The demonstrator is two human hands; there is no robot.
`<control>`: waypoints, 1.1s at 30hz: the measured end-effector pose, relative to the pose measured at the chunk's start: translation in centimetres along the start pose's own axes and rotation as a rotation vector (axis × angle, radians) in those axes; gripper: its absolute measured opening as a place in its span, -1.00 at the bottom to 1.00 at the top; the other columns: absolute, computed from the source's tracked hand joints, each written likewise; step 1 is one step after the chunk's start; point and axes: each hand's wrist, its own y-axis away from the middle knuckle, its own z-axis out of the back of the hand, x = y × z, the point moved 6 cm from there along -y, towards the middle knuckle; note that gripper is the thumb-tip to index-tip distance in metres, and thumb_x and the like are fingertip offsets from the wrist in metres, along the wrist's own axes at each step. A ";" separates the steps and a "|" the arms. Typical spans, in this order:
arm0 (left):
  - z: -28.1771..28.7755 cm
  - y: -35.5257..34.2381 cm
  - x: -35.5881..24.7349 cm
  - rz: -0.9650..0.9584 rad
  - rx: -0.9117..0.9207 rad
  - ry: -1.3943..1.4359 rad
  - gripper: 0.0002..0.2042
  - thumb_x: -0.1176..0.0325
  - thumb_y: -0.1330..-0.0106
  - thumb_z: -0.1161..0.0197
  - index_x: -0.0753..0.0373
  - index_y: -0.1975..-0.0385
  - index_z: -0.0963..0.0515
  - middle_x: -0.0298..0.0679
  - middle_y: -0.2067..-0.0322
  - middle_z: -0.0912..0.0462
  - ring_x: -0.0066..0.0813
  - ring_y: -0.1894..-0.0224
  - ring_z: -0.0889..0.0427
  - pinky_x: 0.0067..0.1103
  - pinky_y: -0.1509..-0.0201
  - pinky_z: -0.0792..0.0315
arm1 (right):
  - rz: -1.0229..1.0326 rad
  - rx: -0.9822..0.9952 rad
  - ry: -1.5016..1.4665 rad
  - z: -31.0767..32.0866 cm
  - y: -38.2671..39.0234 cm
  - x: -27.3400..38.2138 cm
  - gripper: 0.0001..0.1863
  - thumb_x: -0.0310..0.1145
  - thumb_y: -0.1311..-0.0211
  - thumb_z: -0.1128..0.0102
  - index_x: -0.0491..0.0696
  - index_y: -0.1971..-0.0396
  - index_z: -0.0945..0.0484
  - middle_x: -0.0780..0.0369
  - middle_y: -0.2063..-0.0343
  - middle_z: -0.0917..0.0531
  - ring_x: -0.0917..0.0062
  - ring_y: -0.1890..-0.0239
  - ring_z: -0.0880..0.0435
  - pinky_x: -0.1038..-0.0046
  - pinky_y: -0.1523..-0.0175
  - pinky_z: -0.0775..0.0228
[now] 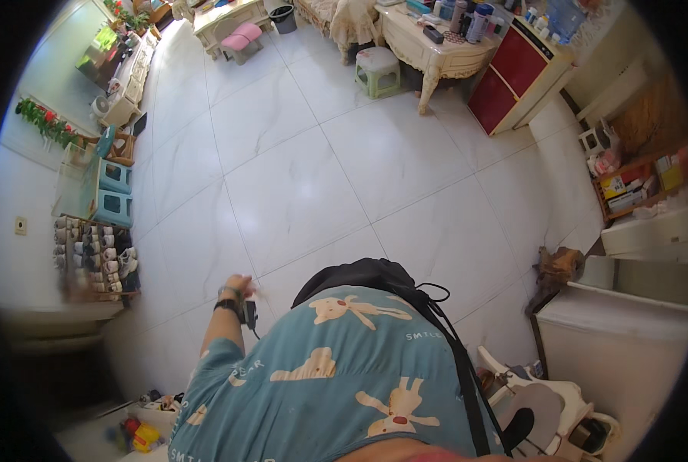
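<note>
My left hand [240,285] hangs beside my body, over the pale tiled floor [298,177]. Its fingers are small and smeared, so their shape is unclear, and I make out nothing held in them. A dark strap with a small black device [248,314] is around that wrist, and a cable runs from it. My right hand does not show. A teal shirt [321,385] with bear prints covers my front, and a black strap [467,385] crosses its right side.
At left stand a shoe rack [98,258] and blue stools [115,208]. Far ahead are a pink-topped seat [240,37], a dark bin [283,19], a green stool [377,71], a cluttered cream table [429,50] and a red cabinet [509,77]. A brown wooden piece [556,269] stands right.
</note>
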 end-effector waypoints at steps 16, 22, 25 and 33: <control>0.1 -0.4 -6.5 0.129 -0.075 0.391 -0.76 0.31 -0.09 -0.02 0.38 0.36 -0.36 -0.13 0.47 -0.46 -0.38 0.58 -0.52 -0.54 0.60 -0.44 | 0.085 0.152 0.207 -2.8 -13.5 25.3 -0.91 -0.46 0.03 0.12 -0.18 0.54 -0.31 0.12 0.73 -0.42 0.37 0.68 -0.45 0.39 0.58 -0.32; 0.3 2.7 -4.6 0.293 -0.287 0.645 -0.83 0.33 -0.11 0.02 0.30 0.41 -0.35 -0.19 0.54 -0.45 -0.40 0.59 -0.48 -0.58 0.62 -0.41 | 0.196 0.116 0.269 -8.9 -16.3 45.5 -0.91 -0.47 -0.01 0.16 -0.15 0.48 -0.31 0.19 0.68 -0.44 0.48 0.72 -0.43 0.47 0.62 -0.32; -0.7 2.6 -5.8 0.304 -0.284 0.666 -0.84 0.33 -0.12 0.02 0.30 0.43 -0.35 -0.19 0.55 -0.45 -0.41 0.58 -0.48 -0.58 0.61 -0.41 | 0.266 0.180 0.332 -11.2 -18.3 52.9 -0.77 -0.45 -0.03 0.13 -0.10 0.25 -0.28 0.19 0.62 -0.41 0.53 0.70 -0.40 0.55 0.65 -0.28; -0.9 -2.3 -4.5 0.460 -0.254 0.776 -0.82 0.34 -0.13 0.03 0.35 0.44 -0.37 -0.14 0.60 -0.47 -0.35 0.65 -0.49 -0.55 0.68 -0.39 | 0.219 0.215 0.431 -16.2 -21.1 57.1 -0.80 -0.48 -0.02 0.14 -0.14 0.29 -0.30 0.16 0.63 -0.45 0.47 0.71 -0.45 0.46 0.62 -0.35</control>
